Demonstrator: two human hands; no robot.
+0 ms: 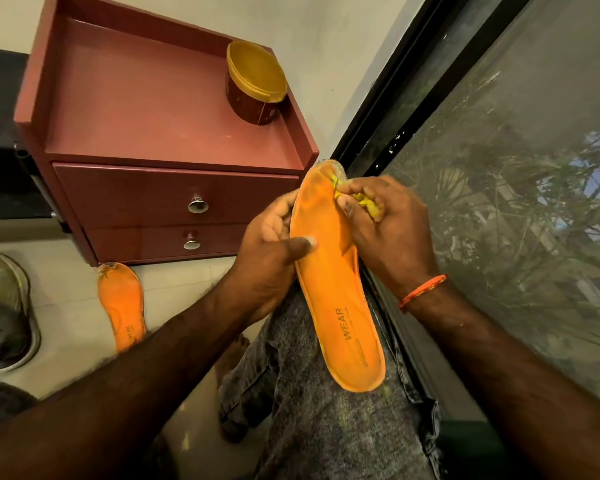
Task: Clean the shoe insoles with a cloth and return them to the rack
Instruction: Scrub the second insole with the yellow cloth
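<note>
Orange insole (329,271) gripped by left hand (271,251); right hand (385,223) fingers (352,207) pinch yellow cloth (366,202) against it.

This looks like a room in a home. A small maroon cabinet (160,133) with two knobbed drawers stands on a pale tiled floor (66,258) against a plain wall. On its top sits a gold-lidded tub (255,84). Right of the cabinet, a dark-framed window (499,168) shows greenery. A shoe (7,306) lies left of the cabinet.

Warm dim light, wide-angle edge warp, fingers (352,202) perhaps motion-blurred
</note>
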